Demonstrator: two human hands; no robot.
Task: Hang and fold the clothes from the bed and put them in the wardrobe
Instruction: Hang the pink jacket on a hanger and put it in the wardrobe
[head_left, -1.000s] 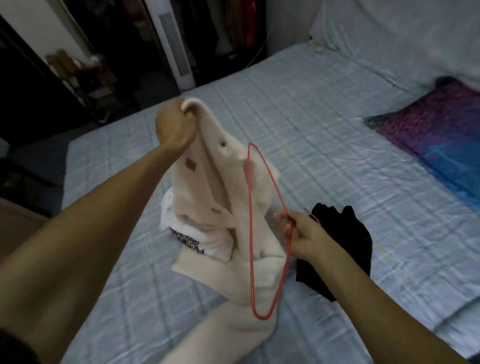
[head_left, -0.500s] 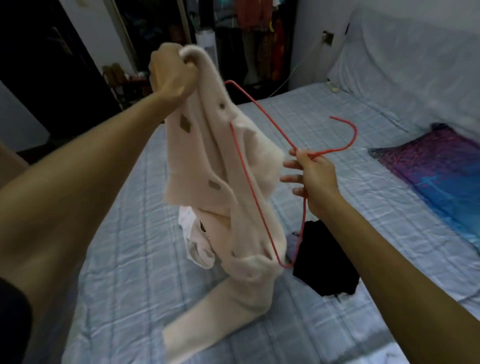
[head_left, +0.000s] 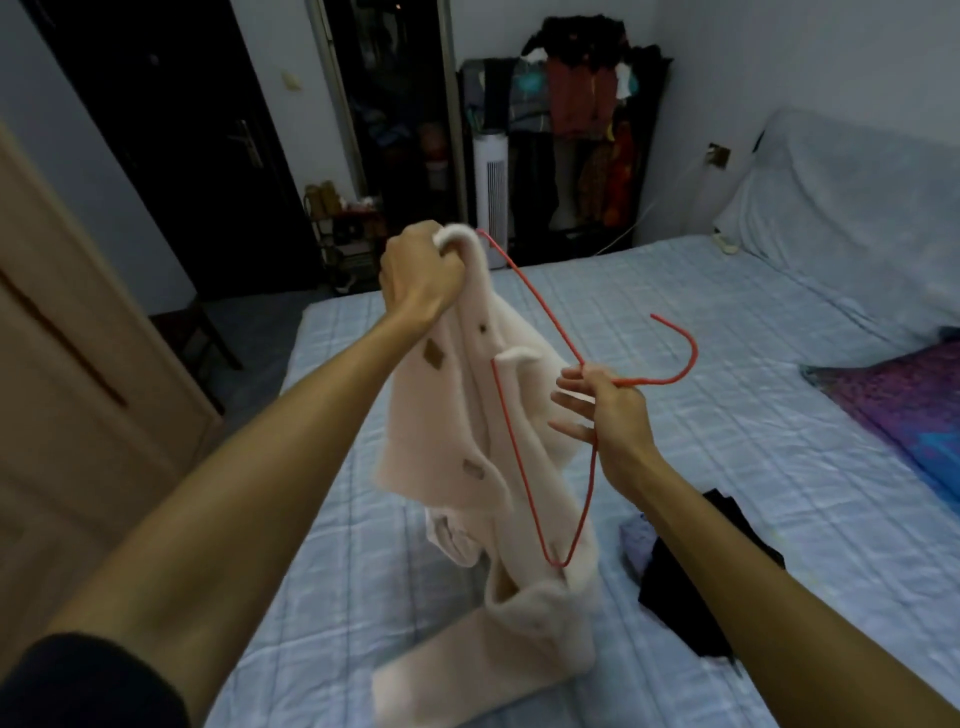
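Wardrobe (head_left: 662, 104) full of clothes (head_left: 576, 98) | coat (head_left: 447, 415) pale pink, fluffy | left hand (head_left: 421, 275) grips coat | right hand (head_left: 615, 410) pinches hanger (head_left: 540, 308), other fingers (head_left: 571, 404) spread

Left hand (head_left: 421, 275) has hauled the pink coat (head_left: 467, 415) up mostly clear of the bed (head_left: 727, 415), and the right hand (head_left: 608, 405) has risen and swung the red hanger (head_left: 649, 382) round so one corner's up by the collar now.

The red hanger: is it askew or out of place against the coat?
Yes. The red hanger, pinched by the right hand, lies sideways: its hook points right, not up. The cream coat hangs bunched from the left hand, trailing on the bed.
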